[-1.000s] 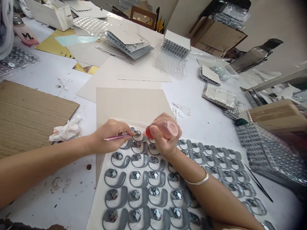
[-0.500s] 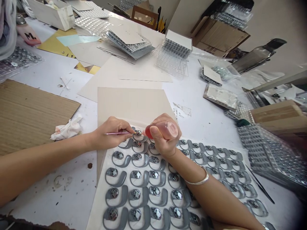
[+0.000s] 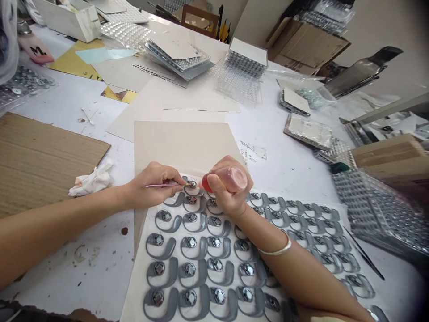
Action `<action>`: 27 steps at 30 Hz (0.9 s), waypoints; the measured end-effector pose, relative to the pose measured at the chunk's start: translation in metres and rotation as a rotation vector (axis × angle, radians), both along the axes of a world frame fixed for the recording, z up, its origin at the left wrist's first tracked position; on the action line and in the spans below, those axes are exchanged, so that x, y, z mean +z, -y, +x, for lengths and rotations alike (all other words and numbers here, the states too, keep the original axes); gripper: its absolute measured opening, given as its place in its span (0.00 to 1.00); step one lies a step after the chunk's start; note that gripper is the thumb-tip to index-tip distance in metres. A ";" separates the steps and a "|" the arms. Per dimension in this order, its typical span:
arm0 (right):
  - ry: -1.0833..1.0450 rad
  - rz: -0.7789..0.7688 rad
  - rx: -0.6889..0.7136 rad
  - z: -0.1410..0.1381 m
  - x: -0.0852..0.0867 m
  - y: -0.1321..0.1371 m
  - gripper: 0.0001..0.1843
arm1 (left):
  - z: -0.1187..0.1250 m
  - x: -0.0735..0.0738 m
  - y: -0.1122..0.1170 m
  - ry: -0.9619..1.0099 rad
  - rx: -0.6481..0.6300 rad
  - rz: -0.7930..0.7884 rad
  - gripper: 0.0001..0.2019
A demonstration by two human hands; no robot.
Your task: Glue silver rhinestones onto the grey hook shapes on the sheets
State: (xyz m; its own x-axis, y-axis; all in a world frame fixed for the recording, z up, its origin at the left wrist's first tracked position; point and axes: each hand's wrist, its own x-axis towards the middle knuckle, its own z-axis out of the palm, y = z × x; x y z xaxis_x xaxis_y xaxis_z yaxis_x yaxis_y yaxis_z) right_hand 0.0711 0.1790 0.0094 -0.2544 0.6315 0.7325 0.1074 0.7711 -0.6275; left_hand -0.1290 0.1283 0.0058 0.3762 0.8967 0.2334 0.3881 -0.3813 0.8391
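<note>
My left hand [image 3: 157,184] pinches a thin pink stick [image 3: 161,185], its tip at a grey curved piece with a metal setting [image 3: 191,184] in the far row. My right hand [image 3: 229,190] is wrapped round a small pinkish squeeze bottle [image 3: 232,178] with a red collar, tilted so that its nozzle points left to the same piece. Whether stick or nozzle touches the setting I cannot tell. Rows of similar grey pieces [image 3: 190,270], several with a round clear stone in the setting, lie on a pale sheet [image 3: 137,286] below both hands. My right forearm covers part of the rows.
Black tweezers [image 3: 365,254] lie right of the rows. On the left are a crumpled tissue [image 3: 92,181] and a cardboard sheet [image 3: 43,161]. Bubble-textured trays [image 3: 358,197] stand at the right, stacked card and trays [image 3: 177,53] at the back, a pink-and-clear bottle [image 3: 36,48] back left.
The whole view has shifted very slightly. Both hands keep the same grip and stay at the same grey piece, with hardly any movement between them.
</note>
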 end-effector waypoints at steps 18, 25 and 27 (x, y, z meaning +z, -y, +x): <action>-0.429 -0.575 0.011 0.005 0.001 -0.043 0.23 | 0.007 0.014 0.010 0.005 0.192 -0.153 0.06; -0.496 -0.863 0.062 0.008 0.012 -0.060 0.27 | 0.008 0.029 0.017 -0.102 0.323 -0.073 0.08; -0.462 -0.879 0.087 0.007 0.018 -0.057 0.26 | 0.010 0.023 0.020 -0.131 0.265 0.128 0.07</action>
State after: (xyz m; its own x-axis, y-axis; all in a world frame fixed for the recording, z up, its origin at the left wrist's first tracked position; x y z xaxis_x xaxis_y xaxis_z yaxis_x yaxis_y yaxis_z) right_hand 0.0783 0.2361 0.0277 -0.1331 0.9897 0.0520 -0.3266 0.0057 -0.9452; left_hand -0.1194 0.1084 0.0291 0.1681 0.9338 0.3159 0.5896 -0.3521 0.7269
